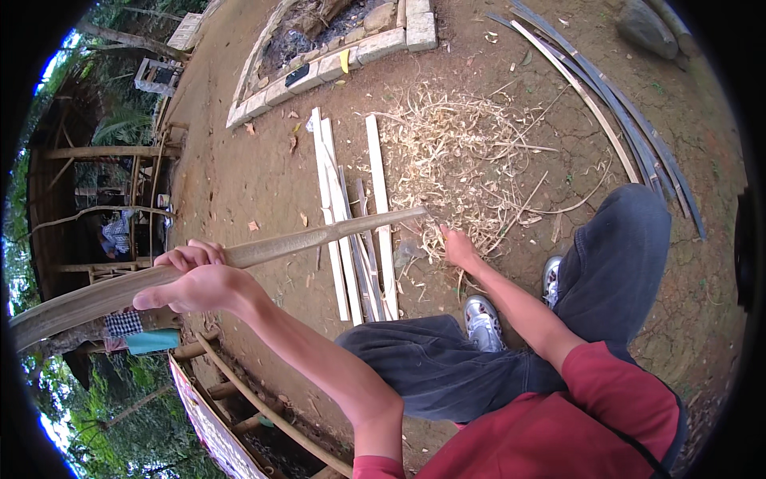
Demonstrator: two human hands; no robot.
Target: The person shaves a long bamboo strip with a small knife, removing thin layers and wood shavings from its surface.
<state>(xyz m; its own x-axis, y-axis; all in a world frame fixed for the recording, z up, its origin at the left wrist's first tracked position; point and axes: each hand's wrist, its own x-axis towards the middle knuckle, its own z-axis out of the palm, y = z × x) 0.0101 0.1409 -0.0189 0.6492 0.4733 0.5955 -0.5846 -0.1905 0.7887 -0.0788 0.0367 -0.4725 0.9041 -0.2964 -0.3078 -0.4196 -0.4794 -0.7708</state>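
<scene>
My left hand (199, 279) is closed around a long, split bamboo strip (303, 239), with its fingers over the top edge. The strip slants from the left rim up to its narrow end, in front of my right hand. Close to that end, my right hand (457, 246) is closed; whatever it grips is too small or hidden to name. Below the strip lie several pale bamboo slats (377, 168) on the dirt, side by side with some darker ones. A wide heap of curled bamboo shavings (447, 148) spreads beyond my right hand.
Long dark bamboo strips (630, 112) curve along the right, near a grey rock (645, 30) and my bent knee. A block border (381, 45) surrounds ashes at the far side, with a dark flat object (297, 75) on it. Bamboo rails (100, 150) and a banner (211, 423) stand left.
</scene>
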